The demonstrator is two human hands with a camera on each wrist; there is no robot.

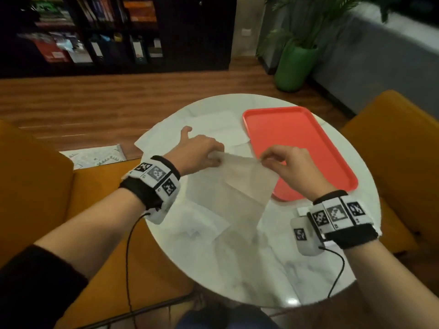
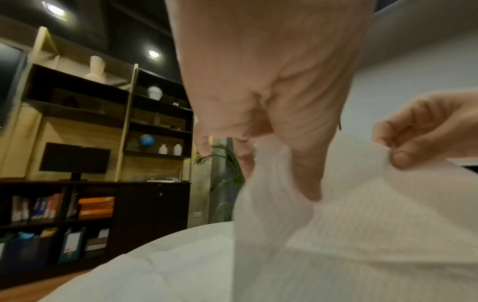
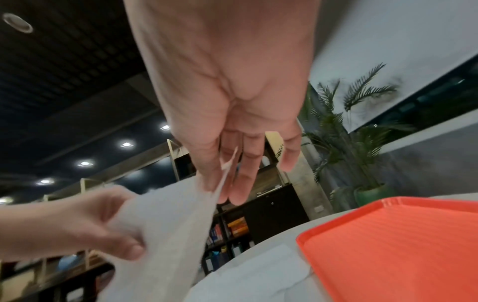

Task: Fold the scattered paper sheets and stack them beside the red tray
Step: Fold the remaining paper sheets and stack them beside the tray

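Both hands are on one paper sheet [image 1: 240, 184], held up off the round white table [image 1: 273, 269] at frame centre. Left hand [image 1: 197, 150] pinches the sheet's upper-left corner, thumb sticking out to the upper left; right hand [image 1: 292, 162] pinches the upper-right corner between thumb and fingers, the other fingers fairly straight in the right wrist view. The sheet hangs slack between them, its lower edge over the tabletop and overlapping the near-left edge of the red tray [image 1: 308, 129]. The tray lies flat on the right half of the table. More sheets lie flat on the table: some left of the tray in the upper middle [image 1: 213, 127], one lower left under the held sheet [image 1: 199, 222]. Orange chairs [image 1: 401, 148] flank the table.
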